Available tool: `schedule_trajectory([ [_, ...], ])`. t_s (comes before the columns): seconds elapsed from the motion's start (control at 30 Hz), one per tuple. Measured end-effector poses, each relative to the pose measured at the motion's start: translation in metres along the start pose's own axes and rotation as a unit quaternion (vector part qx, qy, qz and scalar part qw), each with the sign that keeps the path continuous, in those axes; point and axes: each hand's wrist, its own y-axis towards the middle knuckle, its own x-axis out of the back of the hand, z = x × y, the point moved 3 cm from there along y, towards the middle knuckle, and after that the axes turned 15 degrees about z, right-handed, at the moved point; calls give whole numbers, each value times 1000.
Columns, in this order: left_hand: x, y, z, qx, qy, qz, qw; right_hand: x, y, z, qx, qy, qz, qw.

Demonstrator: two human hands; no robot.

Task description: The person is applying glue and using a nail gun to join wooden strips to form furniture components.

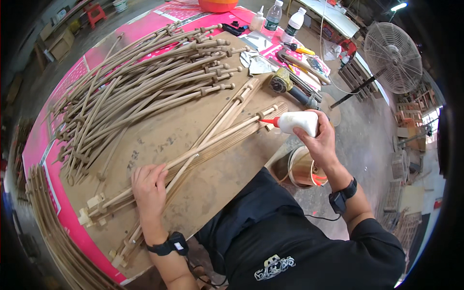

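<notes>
My right hand (320,140) grips a white squeeze bottle (295,122) with a red pointed nozzle, tilted on its side. The nozzle tip is right by a small wooden ring near the far right end of a slim turned wooden rod (217,139). Closed over that rod near its lower left part is my left hand (149,188). Under and beside it lie more rods and flat wooden strips (232,137). At the rod's lower left end sit small pale wooden blocks (94,209).
A big pile of similar rods (145,82) covers the back left of the brown board. A yellow power tool (280,83), several bottles (274,19) and hand tools lie at the back right. A bucket (303,166) stands beside my legs; a fan (394,58) is farther right.
</notes>
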Motion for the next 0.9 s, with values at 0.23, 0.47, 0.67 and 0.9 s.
schedule_trajectory([
  [0.23,3,-1,-2,4,-4,-4,1000,0,3,3,5,8,3,1000],
  [0.47,4,-1,-2,8,-13,-8,1000,-1,-8,19,-22,16,32,999],
  [0.67,3,0,-3,9,-23,-5,1000,-26,-28,51,9,109,90,990],
  [0.9,3,-1,-2,11,-17,-20,1000,-89,-29,64,79,114,177,975],
])
